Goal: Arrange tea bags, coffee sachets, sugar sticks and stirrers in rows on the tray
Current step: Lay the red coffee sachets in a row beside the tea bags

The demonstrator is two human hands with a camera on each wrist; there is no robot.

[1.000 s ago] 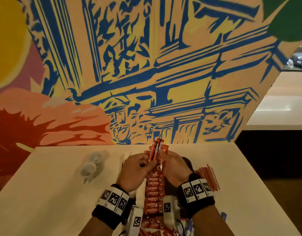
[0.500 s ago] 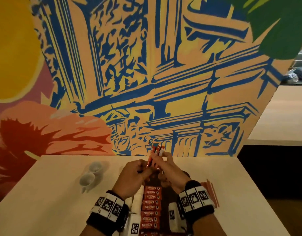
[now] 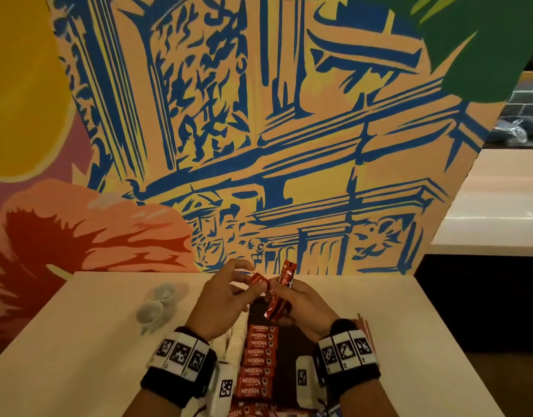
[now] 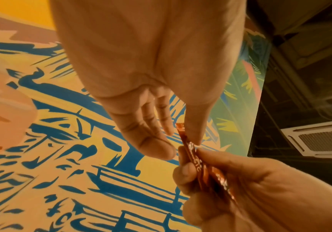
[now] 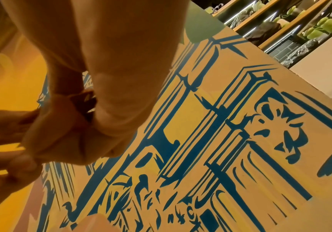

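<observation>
Both hands hover over the far end of the dark tray. My right hand grips a small bundle of red coffee sachets, one end sticking up past the fingers. My left hand pinches the top of a single red sachet that leans left out of the bundle. The left wrist view shows that sachet between the left thumb and fingers, with the right hand closed round the rest. On the tray lies a row of red coffee sachets, and white sugar sticks lie to its left.
Two white cups stand on the pale table to the left. Red stirrers lie on the table right of the tray, partly behind my right wrist. A painted wall rises at the table's far edge.
The bundle was held upright by both hands together. Now my left hand has drawn one sachet's top to the left, away from the others in my right hand. The head view has tilted up.
</observation>
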